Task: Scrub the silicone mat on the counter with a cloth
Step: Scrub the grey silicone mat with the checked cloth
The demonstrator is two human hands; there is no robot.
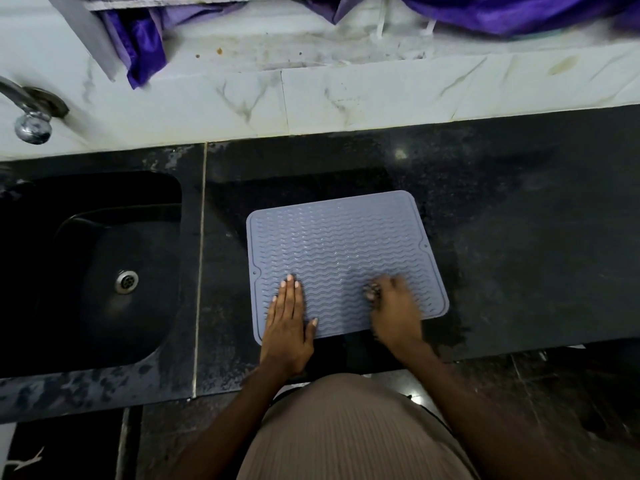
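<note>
Head view: grey silicone mat [341, 261] flat on black counter [519, 220], frame centre. Left hand [287, 320] flat on mat, fingers straight, together. Right hand [393, 306] blurred, fingers curled round dark cloth [371, 292]. Sink [90, 271] left; tap [33, 112] upper left; purple fabric [142, 46] along top.

Grey wavy-ribbed mat [341, 251], blk counter [519, 237].

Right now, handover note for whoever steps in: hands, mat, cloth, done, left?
Left hand: flat, fingers straight, pressing the mat's near-left part.
Right hand: blurred, on the near-right part, curled round a small dark cloth.
Silicone mat: grey, flat on the black counter, right of the sink.
Done: can't tell how much is scrubbed.
Left: judging by hand position, probably the far half.
</note>
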